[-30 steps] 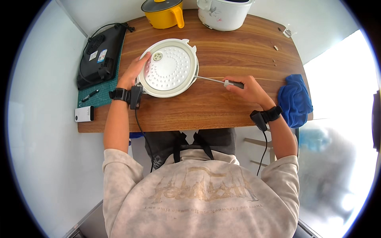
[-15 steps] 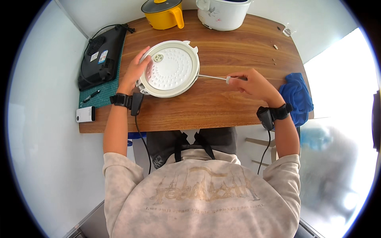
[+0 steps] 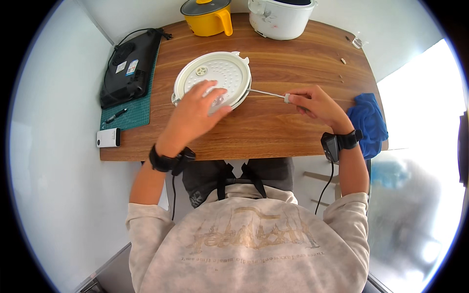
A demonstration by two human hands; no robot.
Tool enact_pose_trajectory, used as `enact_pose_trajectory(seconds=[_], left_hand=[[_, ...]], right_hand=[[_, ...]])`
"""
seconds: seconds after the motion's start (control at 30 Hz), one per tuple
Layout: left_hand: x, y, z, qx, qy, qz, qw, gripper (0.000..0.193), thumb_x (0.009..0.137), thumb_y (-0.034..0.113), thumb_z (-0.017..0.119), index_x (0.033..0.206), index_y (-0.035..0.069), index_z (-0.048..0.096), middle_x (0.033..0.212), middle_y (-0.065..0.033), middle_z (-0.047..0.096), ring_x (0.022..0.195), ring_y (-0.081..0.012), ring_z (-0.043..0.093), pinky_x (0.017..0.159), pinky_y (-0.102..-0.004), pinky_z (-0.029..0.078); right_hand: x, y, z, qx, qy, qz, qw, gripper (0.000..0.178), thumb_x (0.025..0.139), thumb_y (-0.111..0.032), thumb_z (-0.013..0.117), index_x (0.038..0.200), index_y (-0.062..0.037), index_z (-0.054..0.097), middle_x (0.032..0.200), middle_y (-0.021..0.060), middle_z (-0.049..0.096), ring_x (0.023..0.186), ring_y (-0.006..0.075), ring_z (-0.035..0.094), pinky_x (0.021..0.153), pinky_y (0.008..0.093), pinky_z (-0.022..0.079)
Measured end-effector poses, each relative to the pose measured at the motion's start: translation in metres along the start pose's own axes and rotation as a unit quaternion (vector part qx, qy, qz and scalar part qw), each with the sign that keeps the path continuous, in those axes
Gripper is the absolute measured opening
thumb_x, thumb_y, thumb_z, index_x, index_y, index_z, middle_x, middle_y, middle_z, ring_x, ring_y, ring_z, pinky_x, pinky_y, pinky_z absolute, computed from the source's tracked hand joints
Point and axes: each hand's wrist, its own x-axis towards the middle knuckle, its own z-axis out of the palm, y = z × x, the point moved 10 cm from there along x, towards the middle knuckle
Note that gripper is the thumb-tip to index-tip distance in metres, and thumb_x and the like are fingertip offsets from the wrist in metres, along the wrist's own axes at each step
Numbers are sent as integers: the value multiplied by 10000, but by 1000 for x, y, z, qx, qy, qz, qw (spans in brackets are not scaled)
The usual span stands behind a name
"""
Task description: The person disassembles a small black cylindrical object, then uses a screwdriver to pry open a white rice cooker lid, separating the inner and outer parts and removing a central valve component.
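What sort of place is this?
Probably an indoor work table for household appliances: a screwdriver at the rim of a white lid, a white cooker behind, and a green cutting mat.

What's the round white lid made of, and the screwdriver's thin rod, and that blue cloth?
The lid looks like smooth plastic, with moulded-looking notches on its edge; its dimpled middle might be painted metal instead.
The rod is probably steel: straight, thin and silvery-grey.
The cloth seems soft, matt fabric, since it bunches into folds; which fibre, I can't tell.
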Motion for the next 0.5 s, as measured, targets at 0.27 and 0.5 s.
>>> enact_pose_trajectory(seconds=[0.27,0.5], left_hand=[[1,10,13,34,85,17,996,263,970,231,691,1133,27,723,1165,-106,726,1102,-288,670,946,-394,537],[-12,4,-4,-20,180,-4,983,169,985,146,662,1073,10,710,1055,-124,743,977,-313,694,854,-399,567]], right_hand=[[-7,-14,20,-20,-15,-29,999,329,1003,-282,687,1173,-4,737,751,-18,584,649,51,474,564,222,395],[-43,-52,19,-177,87,-152,969,324,963,-248,697,1165,3,722,1010,200,753,856,327,708,824,359,541]])
